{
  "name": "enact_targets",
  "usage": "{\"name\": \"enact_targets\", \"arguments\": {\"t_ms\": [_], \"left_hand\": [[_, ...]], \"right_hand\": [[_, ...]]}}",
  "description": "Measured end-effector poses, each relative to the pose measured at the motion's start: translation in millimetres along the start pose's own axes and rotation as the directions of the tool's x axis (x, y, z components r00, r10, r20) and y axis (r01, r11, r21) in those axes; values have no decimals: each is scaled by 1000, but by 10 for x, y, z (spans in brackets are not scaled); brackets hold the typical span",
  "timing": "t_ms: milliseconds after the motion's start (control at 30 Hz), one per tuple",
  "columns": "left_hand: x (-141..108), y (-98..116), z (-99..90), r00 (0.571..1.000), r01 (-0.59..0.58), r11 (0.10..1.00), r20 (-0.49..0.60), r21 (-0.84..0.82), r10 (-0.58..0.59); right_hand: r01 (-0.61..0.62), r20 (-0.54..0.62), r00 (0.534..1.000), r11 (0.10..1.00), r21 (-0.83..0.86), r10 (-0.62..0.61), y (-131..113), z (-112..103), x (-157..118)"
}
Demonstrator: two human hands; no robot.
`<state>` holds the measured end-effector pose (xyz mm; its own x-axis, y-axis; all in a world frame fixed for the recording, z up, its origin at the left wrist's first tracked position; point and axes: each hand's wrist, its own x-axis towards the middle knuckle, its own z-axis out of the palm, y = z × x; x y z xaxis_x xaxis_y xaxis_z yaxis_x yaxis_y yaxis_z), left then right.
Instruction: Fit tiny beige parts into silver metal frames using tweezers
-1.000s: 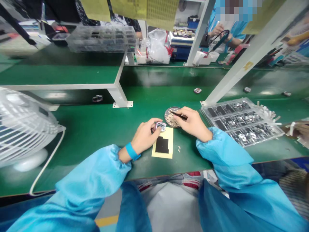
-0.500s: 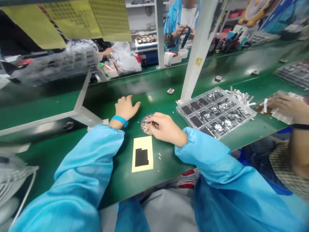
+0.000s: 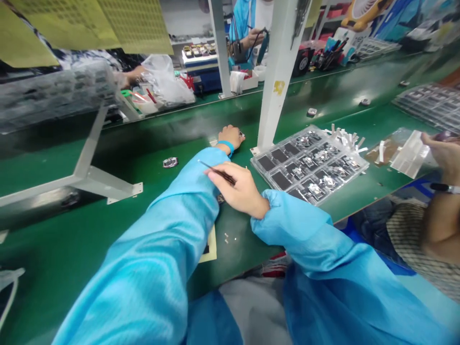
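Observation:
My left hand (image 3: pixel 231 136) reaches across the bench, its fingers closed around a small silver-rimmed device (image 3: pixel 241 134) that is mostly covered. Another small device of that kind, like a watch case (image 3: pixel 170 162), lies to the left on the green bench. My right hand (image 3: pixel 240 190) grips dark tweezers (image 3: pixel 223 175), whose tips point up-left over my left sleeve. Beneath my right hand, the dish of tiny parts (image 3: pixel 220 198) is nearly hidden. The yellow card (image 3: pixel 212 245) with its black patch is partly covered by my left sleeve.
Right of the post (image 3: pixel 271 96) lies a clear tray (image 3: pixel 283 181) of small screens and parts. Several tiny bits (image 3: pixel 226 237) lie near the front edge. A neighbour's hand (image 3: pixel 445 155) holds a clear sheet (image 3: pixel 410 154). A metal bracket (image 3: pixel 115 184) stands left.
My left hand has moved right and away from me to a small device, uncovering another one behind it. My right hand has lifted the tweezers from the dish. The view has shifted right.

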<state>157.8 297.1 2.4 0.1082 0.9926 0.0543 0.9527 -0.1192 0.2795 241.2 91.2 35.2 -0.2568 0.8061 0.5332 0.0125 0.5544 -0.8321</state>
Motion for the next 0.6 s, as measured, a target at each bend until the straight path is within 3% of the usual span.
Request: {"name": "enact_targets", "arguments": {"t_ms": [100, 167, 233, 300, 400, 500, 600], "left_hand": [[-302, -240, -146, 998, -22, 996, -58, -81, 18], [-651, -451, -256, 987, -52, 959, -160, -279, 7], [-1102, -658, -365, 978, -87, 848, -207, -523, -27], [-1613, -830, -471, 987, -33, 681, -130, -732, -92], [-2352, -1008, -609, 992, 100, 496, 48, -862, -116], [-2871, -1107, -676, 975, 207, 402, 154, -892, -160], [-3108, -1152, -635, 961, 275, 376, 244, -885, -127]], "right_hand": [[-159, 90, 985, 979, 130, 148, 27, 26, 4], [-280, 178, 953, 940, 198, 246, 50, 66, -18], [-422, 298, 890, 871, 252, 345, 71, 118, -59], [-512, 421, 825, 814, 276, 376, 93, 169, -110], [-459, 478, 823, 855, 241, 307, 135, 227, -194], [-406, 470, 830, 903, 138, 301, 177, 267, -282], [-449, 483, 792, 892, 46, 374, 192, 301, -361]]}}
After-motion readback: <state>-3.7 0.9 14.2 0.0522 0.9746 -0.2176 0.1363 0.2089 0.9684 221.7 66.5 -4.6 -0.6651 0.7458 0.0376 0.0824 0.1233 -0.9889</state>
